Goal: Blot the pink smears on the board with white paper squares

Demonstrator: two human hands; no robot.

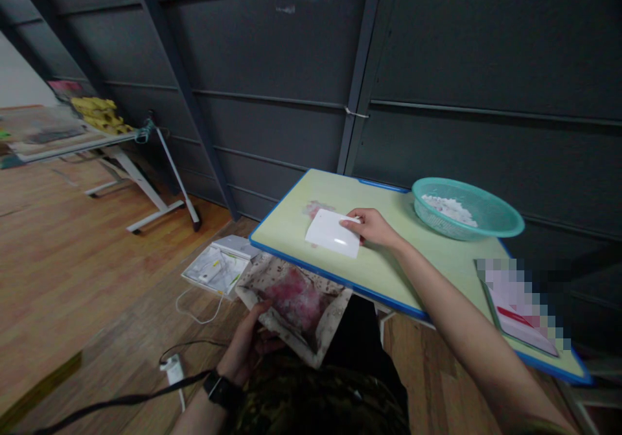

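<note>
My right hand (372,227) reaches across a pale green table (413,260) with a blue rim and pinches the right edge of a white card (333,233) that lies on it. A faint pink stain shows on the tabletop beside the card. Below the table's near edge, my left hand (245,351) grips the lower left side of a stained cloth-like sheet (296,305) with a pink blotch in its middle. A dark watch sits on my left wrist.
A teal mesh basket (505,224) with white bits stands at the table's far right. A booklet (522,325) lies at the right near corner. White packets (218,266) and a charger with cable (172,367) lie on the wooden floor. Another table (63,140) stands far left.
</note>
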